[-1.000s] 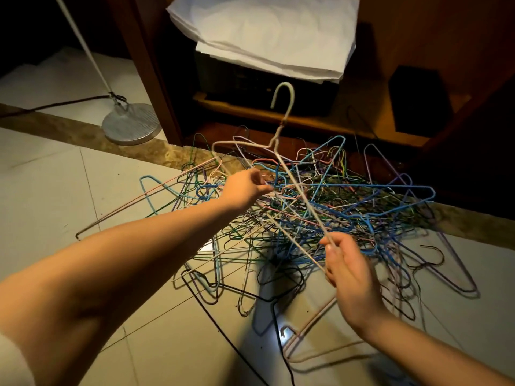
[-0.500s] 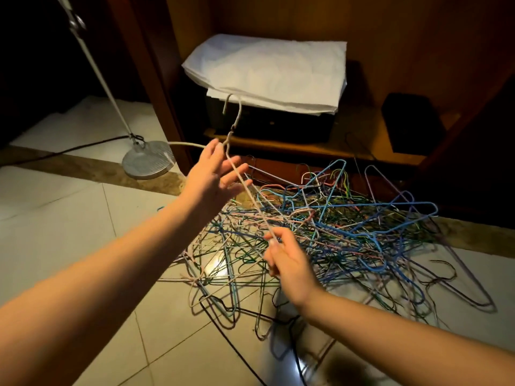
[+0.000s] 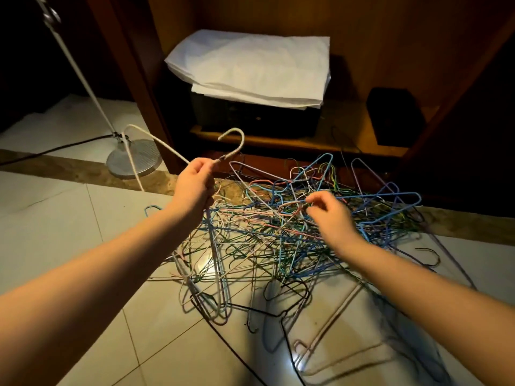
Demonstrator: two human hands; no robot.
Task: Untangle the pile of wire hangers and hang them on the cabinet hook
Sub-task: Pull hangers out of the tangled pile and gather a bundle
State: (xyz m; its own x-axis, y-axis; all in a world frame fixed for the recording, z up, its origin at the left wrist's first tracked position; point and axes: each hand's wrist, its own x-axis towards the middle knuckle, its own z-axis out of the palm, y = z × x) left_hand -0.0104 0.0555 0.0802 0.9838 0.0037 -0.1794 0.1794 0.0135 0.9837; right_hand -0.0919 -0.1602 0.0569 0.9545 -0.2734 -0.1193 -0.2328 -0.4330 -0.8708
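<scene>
A tangled pile of wire hangers (image 3: 306,235) in blue, green, pink, white and black lies on the tiled floor in front of a wooden cabinet. My left hand (image 3: 195,188) is shut on the neck of a white hanger (image 3: 156,140), lifted clear of the pile with its hook curving up to the right. My right hand (image 3: 328,215) hovers over the middle of the pile, fingertips pinching at a pink wire there. No cabinet hook is in view.
A floor lamp with a round metal base (image 3: 133,160) and slanted pole stands at the left. The open wooden cabinet (image 3: 278,140) holds a dark box under folded white sheets (image 3: 250,68) and a black box (image 3: 395,115). A black cable (image 3: 237,355) crosses the floor.
My left hand has closed on the white hanger's neck and pulled it up and left, free of the pile. My right hand let go of it and moved right onto the pile.
</scene>
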